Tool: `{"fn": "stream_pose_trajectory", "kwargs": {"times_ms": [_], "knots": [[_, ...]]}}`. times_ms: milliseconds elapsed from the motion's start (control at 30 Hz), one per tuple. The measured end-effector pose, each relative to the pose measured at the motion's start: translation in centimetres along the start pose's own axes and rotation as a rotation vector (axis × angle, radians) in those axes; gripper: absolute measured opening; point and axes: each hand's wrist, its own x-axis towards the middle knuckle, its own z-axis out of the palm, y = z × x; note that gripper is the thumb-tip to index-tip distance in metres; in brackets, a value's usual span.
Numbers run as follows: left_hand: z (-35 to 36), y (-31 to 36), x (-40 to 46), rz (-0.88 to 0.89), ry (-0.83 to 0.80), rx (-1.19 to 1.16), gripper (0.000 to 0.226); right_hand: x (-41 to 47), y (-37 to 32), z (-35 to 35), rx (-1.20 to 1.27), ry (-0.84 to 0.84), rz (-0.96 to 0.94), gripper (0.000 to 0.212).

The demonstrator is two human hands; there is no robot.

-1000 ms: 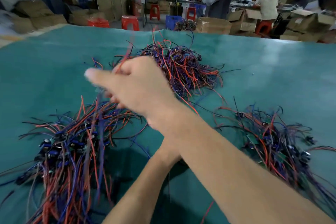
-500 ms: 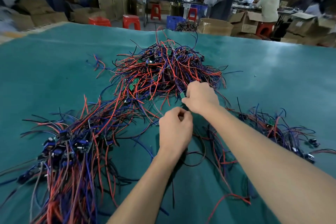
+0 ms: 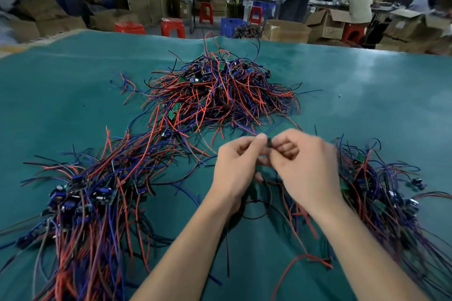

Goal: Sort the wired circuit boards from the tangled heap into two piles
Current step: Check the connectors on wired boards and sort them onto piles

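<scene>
Both hands have drawn back from the tangled heap [image 3: 220, 95] and met above the green surface [image 3: 61, 95]. Left pile [image 3: 80, 193] lies undisturbed; left hand [image 3: 236, 166] and right hand [image 3: 303, 166] together pinch one small dark wired board [image 3: 269, 142], probably checking which pile it joins, perhaps the right pile [image 3: 374, 188].

The right hand [image 3: 303, 166] has come back from the left pile [image 3: 93, 193]; both hands now meet mid-table, with the left hand [image 3: 238, 168], pinching a small dark piece [image 3: 269, 142].
</scene>
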Motion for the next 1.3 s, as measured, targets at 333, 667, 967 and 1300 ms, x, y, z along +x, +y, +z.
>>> {"fn": "stream_pose_trajectory", "kwargs": {"times_ms": [333,667,967,1300], "knots": [[0.4,0.4,-0.6,-0.127,-0.247,-0.182,0.022,-0.6,2.7,-1.0,0.515,0.057,0.318,0.004],[0.0,-0.5,-0.8,-0.147,-0.455,-0.075,0.02,-0.5,2.6,-1.2,0.827,-0.104,0.433,0.007],[-0.6,-0.6,-0.6,-0.081,-0.525,0.043,0.026,0.1,4.4,-2.0,0.518,0.007,0.245,0.016],[-0.4,-0.8,-0.7,-0.075,-0.573,0.113,0.028,1.2,6.2,-4.3,0.369,0.431,0.199,0.019]]}}
